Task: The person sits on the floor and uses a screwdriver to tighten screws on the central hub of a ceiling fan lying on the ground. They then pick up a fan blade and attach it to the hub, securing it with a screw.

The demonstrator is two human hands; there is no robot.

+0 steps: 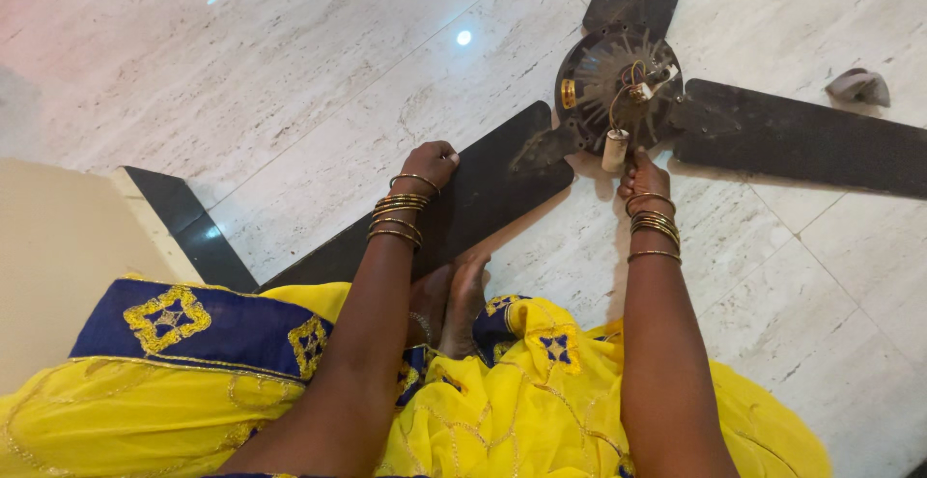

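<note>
While the ceiling fan (618, 82) lies on the floor, its blade (483, 193) is pressed by left hand (430, 164), fingers curled; capacitor (615, 150) is touched by right hand (642, 177), grip state unclear.

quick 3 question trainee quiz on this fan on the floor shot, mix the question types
1. True or false: the left hand rests on a dark fan blade.
2. Multiple choice: the right hand is nearest to: A) the grey object by the far blade, B) the white cylinder hanging from the motor hub, C) the beige panel.
3. Fill in: the fan lies on a pale ____ floor.

Key: 1 true; 2 B; 3 marble-like tiled.
</note>
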